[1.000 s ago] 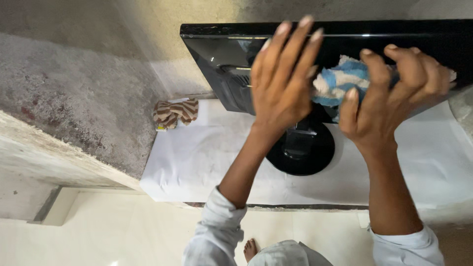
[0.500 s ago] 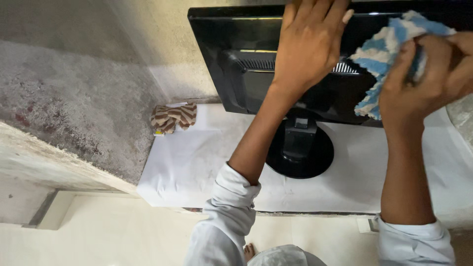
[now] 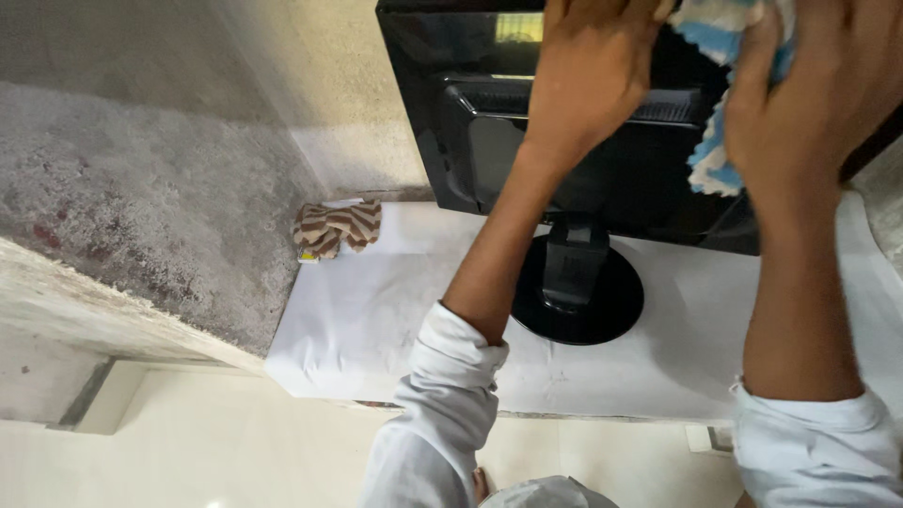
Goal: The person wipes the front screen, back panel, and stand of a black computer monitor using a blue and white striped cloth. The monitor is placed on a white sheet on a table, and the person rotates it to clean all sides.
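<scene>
Wiping the glossy black back of a computer monitor (image 3: 602,179) looks to be the step in hand; the monitor stands in the upper centre and right of the frame on its round black stand (image 3: 576,292), which rests on a tabletop (image 3: 376,310) covered in white sheeting. The left hand (image 3: 588,80) lies flat against the upper back panel near the vent slots, fingers spread and gripping nothing, seemingly bracing the screen; the right hand (image 3: 814,89), at the upper right edge of the frame, has its fingers curled shut around a blue-and-white striped cloth (image 3: 710,141), pressed to the panel's right side. To do this well, I judge the bracing hand should press firmly, since the stand is narrow and a hard push could tip the screen; strokes should be light and even, because the gloss shows smears easily; the cloth's loose corner should stay clear of the vents. A brown-and-cream striped rag (image 3: 337,228) lies bunched at the tabletop's far left corner, against the rough grey wall (image 3: 150,188), well apart from both hands.
</scene>
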